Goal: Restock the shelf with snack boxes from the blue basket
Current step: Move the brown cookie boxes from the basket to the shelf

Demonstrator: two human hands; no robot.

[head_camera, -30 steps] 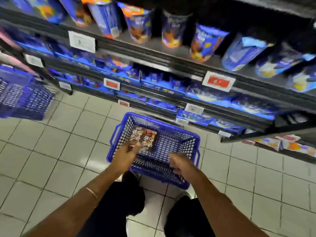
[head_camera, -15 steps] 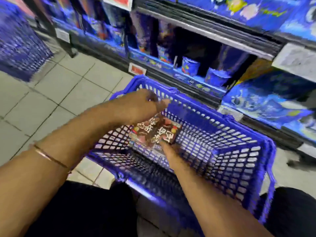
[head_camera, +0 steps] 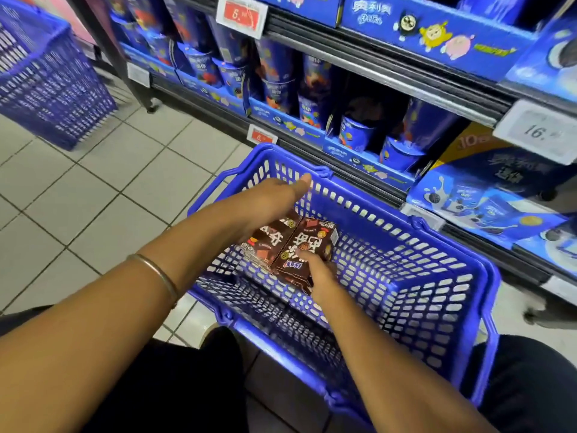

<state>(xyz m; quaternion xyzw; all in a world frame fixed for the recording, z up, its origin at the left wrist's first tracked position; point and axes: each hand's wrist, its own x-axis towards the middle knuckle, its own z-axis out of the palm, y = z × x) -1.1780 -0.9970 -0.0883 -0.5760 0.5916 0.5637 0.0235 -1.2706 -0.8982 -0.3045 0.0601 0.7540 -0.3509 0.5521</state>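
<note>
Your left hand [head_camera: 268, 198] reaches over the near-left rim of the blue basket [head_camera: 406, 220], palm down and fingers spread loosely, arched over the left of two brown snack boxes [head_camera: 290, 245]. It looks set to come down on that box from above, but whether the fingers already touch it is hidden under the palm, so you cannot call it a grip yet. A thin bangle [head_camera: 156, 271] sits on that forearm.

Both boxes lie side by side, touching, printed faces up, leaning against the basket's left wall inside. That leaves their long edges free to take hold of.

Your right hand [head_camera: 315, 270] comes in lower, from the near side, with fingers pressed against the near end and face of the right box. The thumb is out of sight, so I cannot tell if the hand is clamped round it or only steadying it. Judging by the pose, you mean to lift the pair together, one hand to each side.

Beyond the basket stands the shelf [head_camera: 384, 73], its lower tier filled with blue cups [head_camera: 356, 132] and, further right, blue cartons [head_camera: 487, 201]. No brown boxes show there, so the slot for yours is not in sight. Nothing has left the basket so far.
</note>
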